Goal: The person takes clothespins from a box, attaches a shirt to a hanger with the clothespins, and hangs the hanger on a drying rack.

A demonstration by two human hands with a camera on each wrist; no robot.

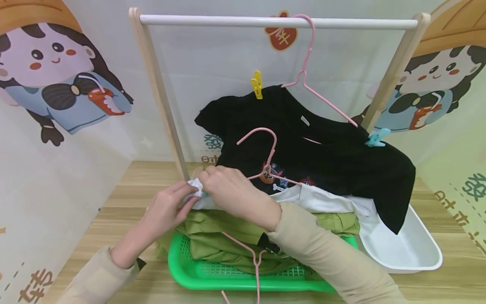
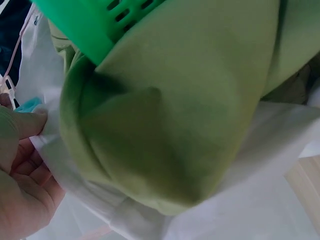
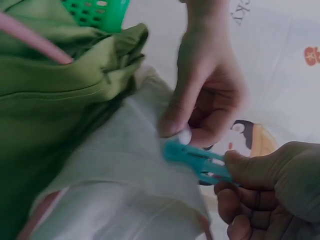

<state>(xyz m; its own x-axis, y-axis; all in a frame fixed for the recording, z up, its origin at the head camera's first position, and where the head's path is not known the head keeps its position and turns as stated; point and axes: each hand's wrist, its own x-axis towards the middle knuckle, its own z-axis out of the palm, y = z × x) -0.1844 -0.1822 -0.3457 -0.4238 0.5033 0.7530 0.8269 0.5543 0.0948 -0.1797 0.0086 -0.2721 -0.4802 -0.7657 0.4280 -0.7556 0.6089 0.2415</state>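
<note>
My left hand (image 1: 167, 204) pinches the edge of a white garment (image 1: 326, 198) between thumb and fingers. Close beside it, my right hand (image 1: 231, 190) pinches the handle end of a blue clothespin (image 3: 195, 159), its jaws at the white cloth in the right wrist view. A pink hanger (image 1: 271, 158) sits in the white garment, its hook standing up in front of a black T-shirt (image 1: 334, 164). Green clothing (image 1: 212, 223) lies just below both hands. In the head view, my right hand mostly hides the clothespin.
The black T-shirt hangs by another pink hanger (image 1: 309, 50) from a white rod (image 1: 228, 21), with a yellow clothespin (image 1: 257, 84) and light-blue clothespin (image 1: 377, 138) on it. A green basket (image 1: 178, 270) holds green clothing and a further pink hanger (image 1: 257, 264). A white tub (image 1: 410, 245) stands right.
</note>
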